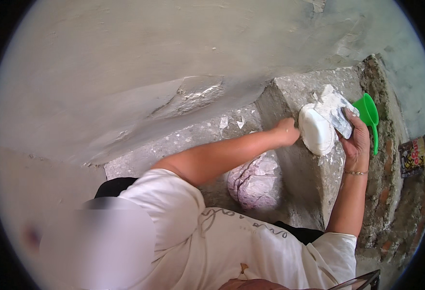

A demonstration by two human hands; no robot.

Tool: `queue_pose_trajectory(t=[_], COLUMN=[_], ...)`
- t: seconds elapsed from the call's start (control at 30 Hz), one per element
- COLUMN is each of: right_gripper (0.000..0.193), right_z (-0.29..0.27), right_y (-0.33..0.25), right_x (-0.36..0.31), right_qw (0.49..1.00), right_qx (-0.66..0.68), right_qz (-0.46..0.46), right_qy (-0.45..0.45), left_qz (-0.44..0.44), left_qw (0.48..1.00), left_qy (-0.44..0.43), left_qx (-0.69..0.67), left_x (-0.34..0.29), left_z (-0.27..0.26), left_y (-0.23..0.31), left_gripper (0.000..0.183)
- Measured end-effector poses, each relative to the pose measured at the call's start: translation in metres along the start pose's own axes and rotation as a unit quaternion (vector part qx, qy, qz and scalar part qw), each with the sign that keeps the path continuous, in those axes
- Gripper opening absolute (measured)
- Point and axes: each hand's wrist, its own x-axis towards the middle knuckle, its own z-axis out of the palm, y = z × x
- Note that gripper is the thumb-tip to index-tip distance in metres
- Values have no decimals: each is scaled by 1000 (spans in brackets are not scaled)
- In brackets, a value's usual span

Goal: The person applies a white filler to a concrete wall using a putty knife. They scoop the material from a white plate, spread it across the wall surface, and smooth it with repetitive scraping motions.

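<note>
Blur (pixel 96 246) covers the lower left. Left hand (pixel 287 132), curled beside a white dish (pixel 314 128) on a concrete step (pixel 329 180): its fingers are hidden, so I cannot tell its grip. Right hand (pixel 357 140) clasps a paste-smeared sheet (pixel 337 113) overlapping the dish; a green scoop (pixel 367 112) sits behind. Left forearm (pixel 232 155) partly covers a whitish-purple bag (pixel 255 183).

Flat plate (pixel 342 118): grey where bare, otherwise caked in white paste; I grip its right side in my right hand (pixel 356 140), tilted, left edge beside the dish rim.
White dish (pixel 315 129): oval, rim smeared; rests on the concrete ledge (pixel 336 181), near my left hand (pixel 287 131).
</note>
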Motion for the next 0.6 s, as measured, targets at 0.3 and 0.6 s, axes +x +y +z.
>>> queue_pose_trajectory(t=[0.3,0.6], right_gripper=[27,21], right_z=[71,139], right_y=[125,196], right_x=[3,6], right_qw=[974,960], right_qx=[-5,19], right_qz=[200,267], right_qy=[-103,-81], left_qz=[13,-176], left_qw=[709,871], left_qy=[-472,-234], left_qx=[524,393], left_x=[-117,-227], left_z=[-156,-280], left_y=[-61,-117], left_gripper=[37,40])
